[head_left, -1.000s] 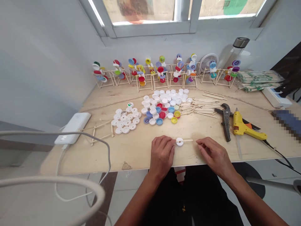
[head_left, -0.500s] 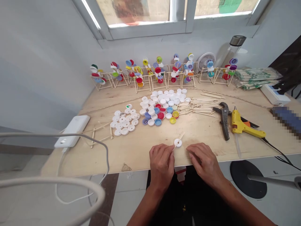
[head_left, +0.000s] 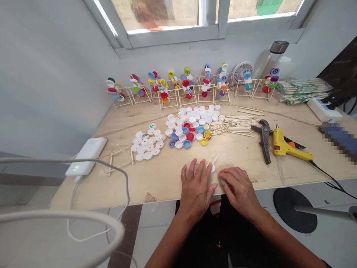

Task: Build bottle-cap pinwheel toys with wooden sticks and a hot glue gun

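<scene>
And there went the left hand (head_left: 196, 190), flat on the plywood board (head_left: 156, 182), fingers spread; the right hand (head_left: 237, 186) lay with fingers together, no pinch, just beside the white bottle cap (head_left: 213, 169), its wooden stick (head_left: 215, 160) angled up on the board.

Daylight comes in through a wide window (head_left: 156, 15) above the wooden table (head_left: 92, 186), with pale grey walls (head_left: 52, 85) and a tiled floor (head_left: 156, 223).

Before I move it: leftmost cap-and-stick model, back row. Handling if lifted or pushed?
The cap-and-stick model is probably light but top-heavy: caps cluster above a thin stick frame, so a push may tip it. The sticks look fragile.
</scene>
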The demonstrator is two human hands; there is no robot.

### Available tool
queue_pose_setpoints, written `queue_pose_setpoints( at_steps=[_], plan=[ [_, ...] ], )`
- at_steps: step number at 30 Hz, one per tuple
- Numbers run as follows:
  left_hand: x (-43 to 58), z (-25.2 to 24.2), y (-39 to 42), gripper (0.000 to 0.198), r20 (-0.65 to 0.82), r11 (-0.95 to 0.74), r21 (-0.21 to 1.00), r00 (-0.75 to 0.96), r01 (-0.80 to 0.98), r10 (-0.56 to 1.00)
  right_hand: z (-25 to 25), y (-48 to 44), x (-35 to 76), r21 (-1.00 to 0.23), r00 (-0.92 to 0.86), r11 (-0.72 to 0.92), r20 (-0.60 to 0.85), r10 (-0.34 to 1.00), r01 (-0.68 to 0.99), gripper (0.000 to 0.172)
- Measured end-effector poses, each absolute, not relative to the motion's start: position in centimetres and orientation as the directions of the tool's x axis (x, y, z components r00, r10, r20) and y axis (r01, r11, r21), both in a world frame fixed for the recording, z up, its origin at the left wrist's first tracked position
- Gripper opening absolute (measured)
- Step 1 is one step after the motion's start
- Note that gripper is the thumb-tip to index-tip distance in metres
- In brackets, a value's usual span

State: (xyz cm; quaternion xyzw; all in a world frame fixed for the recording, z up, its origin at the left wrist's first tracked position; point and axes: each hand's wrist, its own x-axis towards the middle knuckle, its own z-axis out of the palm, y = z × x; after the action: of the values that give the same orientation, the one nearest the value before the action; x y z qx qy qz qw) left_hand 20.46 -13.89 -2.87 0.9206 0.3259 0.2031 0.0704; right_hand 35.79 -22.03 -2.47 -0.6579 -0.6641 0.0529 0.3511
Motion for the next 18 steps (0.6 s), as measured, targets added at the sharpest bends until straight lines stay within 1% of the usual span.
queue_pose_setpoints(
  at_steps=[8,18],
  plan=[
    [20.41,-3.24,-14.23,0.049,0.325,-0.786,0.188,0.718,0.589,0.616,-2.61,-22.08,35.80,-0.521,0.111,0.135,0.413,0.904,0.843,0.017],
    [20.47,-3.20,-14.29,0.046,0.310,-0.776,0.204,0.712,0.597,0.630,-2.65,-22.05,35.78,-0.510,0.117,0.123,0.413,0.903,0.851,0.018]
  ],
)
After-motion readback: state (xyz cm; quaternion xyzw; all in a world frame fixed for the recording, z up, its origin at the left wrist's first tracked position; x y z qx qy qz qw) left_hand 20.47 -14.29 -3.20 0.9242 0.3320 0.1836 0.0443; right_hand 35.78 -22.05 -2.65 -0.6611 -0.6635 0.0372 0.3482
